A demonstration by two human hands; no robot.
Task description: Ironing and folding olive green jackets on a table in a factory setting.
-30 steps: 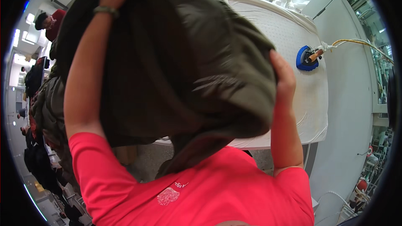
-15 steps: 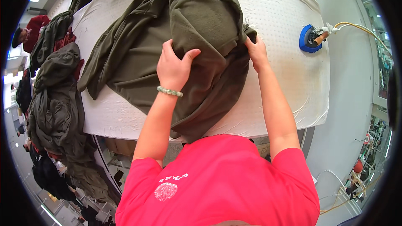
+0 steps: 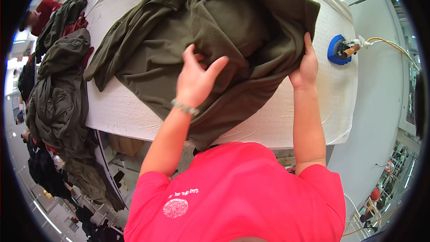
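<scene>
A dark olive-green fleece garment (image 3: 152,56) is spread in loose folds over a padded white table, with a sleeve-like length at its left. My right hand (image 3: 307,69) grips its right edge, fingers partly hidden by the cloth, and holds that side raised so the garment gapes in a deep fold. Over the middle of the garment is my left hand (image 3: 197,80), wearing a beaded bracelet. Its thumb and fingers are apart, with no cloth visibly pinched between them. Whether its fingertips touch the fabric I cannot tell.
A blue iron (image 3: 338,50) with a cord stands on the white table (image 3: 331,107) at the right. Dark green garments (image 3: 60,94) hang piled along the left side. A grey panel (image 3: 374,62) rises beyond the table's right edge.
My right hand has moved right, drawing the garment's right side outward and opening its folds. My left hand has shifted slightly right and down, fingers still apart.
</scene>
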